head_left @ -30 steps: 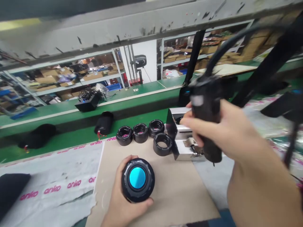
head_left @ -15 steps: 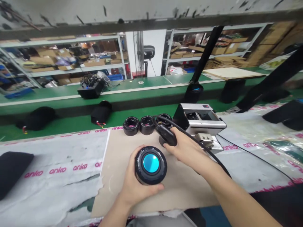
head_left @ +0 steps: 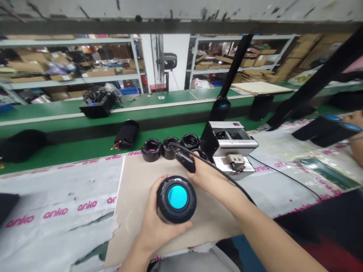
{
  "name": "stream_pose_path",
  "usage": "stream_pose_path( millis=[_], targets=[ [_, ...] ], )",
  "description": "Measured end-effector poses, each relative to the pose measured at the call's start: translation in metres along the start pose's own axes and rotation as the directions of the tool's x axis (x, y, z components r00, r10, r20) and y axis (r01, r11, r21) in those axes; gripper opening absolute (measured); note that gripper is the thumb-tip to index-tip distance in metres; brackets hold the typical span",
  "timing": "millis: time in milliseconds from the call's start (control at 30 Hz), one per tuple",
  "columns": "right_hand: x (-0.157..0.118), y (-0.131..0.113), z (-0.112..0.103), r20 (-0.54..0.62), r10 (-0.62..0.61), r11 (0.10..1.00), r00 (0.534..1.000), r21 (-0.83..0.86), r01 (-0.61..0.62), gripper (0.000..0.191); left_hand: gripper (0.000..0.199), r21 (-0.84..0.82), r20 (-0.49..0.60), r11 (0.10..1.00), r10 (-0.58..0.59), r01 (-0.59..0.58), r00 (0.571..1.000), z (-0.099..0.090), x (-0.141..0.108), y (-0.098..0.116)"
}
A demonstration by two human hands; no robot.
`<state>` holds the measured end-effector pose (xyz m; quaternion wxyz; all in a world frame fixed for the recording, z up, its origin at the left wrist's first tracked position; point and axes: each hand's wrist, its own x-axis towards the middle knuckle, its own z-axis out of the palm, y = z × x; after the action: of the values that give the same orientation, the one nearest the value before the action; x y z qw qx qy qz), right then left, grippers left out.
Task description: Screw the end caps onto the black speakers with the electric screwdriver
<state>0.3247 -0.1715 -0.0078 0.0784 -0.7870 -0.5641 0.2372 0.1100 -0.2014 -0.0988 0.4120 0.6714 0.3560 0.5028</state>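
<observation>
1. We had our left hand (head_left: pixel 160 230) curled around the side of a squat black cylinder with a glossy turquoise disc on its end (head_left: pixel 176 199). The fingers were closed on the body, and the disc faced up, clear of them. We held the cylinder over the near middle of a tan cardboard sheet (head_left: pixel 141 189); we could not tell whether its base touched the sheet.
2. We judged the cylinder stiff and fairly heavy for its size, with a grippy black side. The side looked the place to take hold, as the smooth disc seemed slippery and easily marked.
3. Our right hand (head_left: pixel 210 177) was nearly closed, pinching a slim black corded handheld tool (head_left: pixel 184 160) with its tip pointing far and left. Its black cable (head_left: pixel 227 181) ran off toward the near right.
4. Black ring-shaped parts (head_left: pixel 151 150) stood in a row along the far edge of the cardboard, just beyond the tool. A silver metal machine (head_left: pixel 229 147) stood to their right.
5. At the far right edge, a co-worker's hand (head_left: pixel 354 121) was beside two black cylinders with blue ends (head_left: pixel 326 130), on a white sheet printed with pink lettering (head_left: pixel 283 181).
</observation>
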Motion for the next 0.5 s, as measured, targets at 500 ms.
stream_pose_path(
  millis=[500],
  targets=[
    [0.001, 0.003, -0.002, 0.000, 0.006, 0.997, 1.000, 0.072, -0.006, 0.046, 0.099, 0.147, -0.087, 0.989, 0.007, 0.005, 0.996, -0.036, -0.018, 0.000]
  ],
)
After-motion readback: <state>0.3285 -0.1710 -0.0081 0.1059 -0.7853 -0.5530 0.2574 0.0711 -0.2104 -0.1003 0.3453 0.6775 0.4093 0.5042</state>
